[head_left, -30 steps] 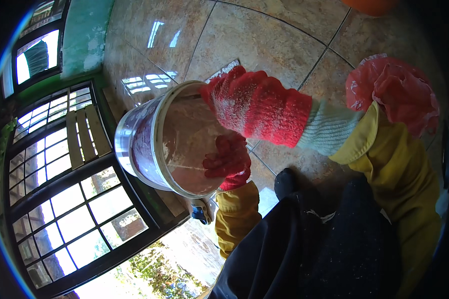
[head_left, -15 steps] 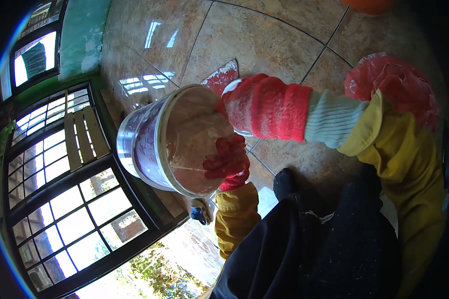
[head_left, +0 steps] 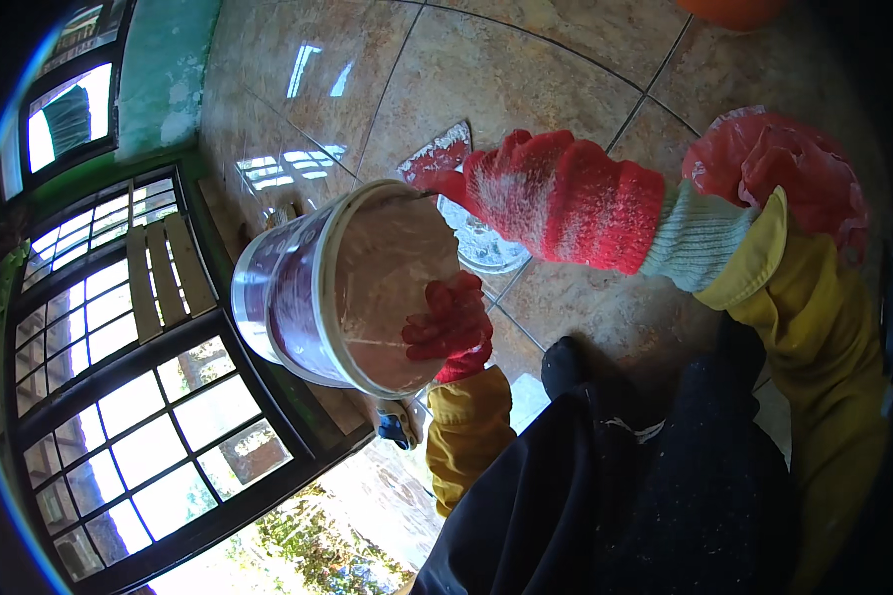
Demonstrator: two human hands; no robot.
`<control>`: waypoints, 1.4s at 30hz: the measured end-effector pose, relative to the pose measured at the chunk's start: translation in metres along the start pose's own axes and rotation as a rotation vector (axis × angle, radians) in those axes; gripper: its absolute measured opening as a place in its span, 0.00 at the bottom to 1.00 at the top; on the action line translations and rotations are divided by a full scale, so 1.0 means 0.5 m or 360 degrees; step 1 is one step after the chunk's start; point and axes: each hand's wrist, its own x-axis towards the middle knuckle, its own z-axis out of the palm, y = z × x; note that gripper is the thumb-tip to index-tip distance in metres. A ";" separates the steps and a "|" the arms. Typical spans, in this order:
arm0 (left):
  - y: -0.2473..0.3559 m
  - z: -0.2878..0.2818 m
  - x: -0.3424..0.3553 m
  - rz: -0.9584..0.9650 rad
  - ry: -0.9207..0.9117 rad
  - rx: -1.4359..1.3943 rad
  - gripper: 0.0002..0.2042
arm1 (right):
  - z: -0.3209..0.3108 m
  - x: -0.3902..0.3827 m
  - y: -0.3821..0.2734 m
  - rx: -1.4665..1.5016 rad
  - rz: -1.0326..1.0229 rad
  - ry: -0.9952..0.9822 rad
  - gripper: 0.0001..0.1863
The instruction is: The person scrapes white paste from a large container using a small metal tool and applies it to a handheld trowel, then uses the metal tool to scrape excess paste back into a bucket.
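White-and-maroon round plastic bucket (head_left: 290,283) held tilted near window-side edge of brown tiled floor (head_left: 506,64), mouth turned toward wearer, inner wall smeared pinkish. Rim clamped by left hand (head_left: 448,325), in red knit glove, fingers bent inside mouth. Right hand (head_left: 566,198), in white-dusted red glove, placed at opposite rim; whether closed on it cannot be told. Clear round plastic object (head_left: 488,246) partly covered by right hand; red-and-white flat triangular piece (head_left: 439,154) seen just beside. Crumpled red plastic bag (head_left: 779,178) seen beside right forearm.

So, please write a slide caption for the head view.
Tilted bucket, with red-gloved left hand at its mouth and right hand by its rim.
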 end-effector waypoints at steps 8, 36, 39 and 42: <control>-0.022 0.007 0.004 -0.0101 -0.0033 -0.0244 0.09 | 0.016 0.012 -0.013 0.0076 -0.0220 0.0239 0.14; 0.028 -0.017 -0.007 -0.0298 -0.0252 -0.0403 0.11 | 0.020 0.005 -0.138 0.0752 0.0394 -0.0095 0.13; -0.001 -0.011 -0.024 -0.0288 -0.0295 -0.0219 0.12 | 0.015 0.010 -0.151 0.0569 0.0257 0.0087 0.13; -0.002 -0.013 -0.021 -0.0270 -0.0297 -0.0120 0.12 | 0.009 0.016 -0.151 0.0429 0.0211 0.0231 0.14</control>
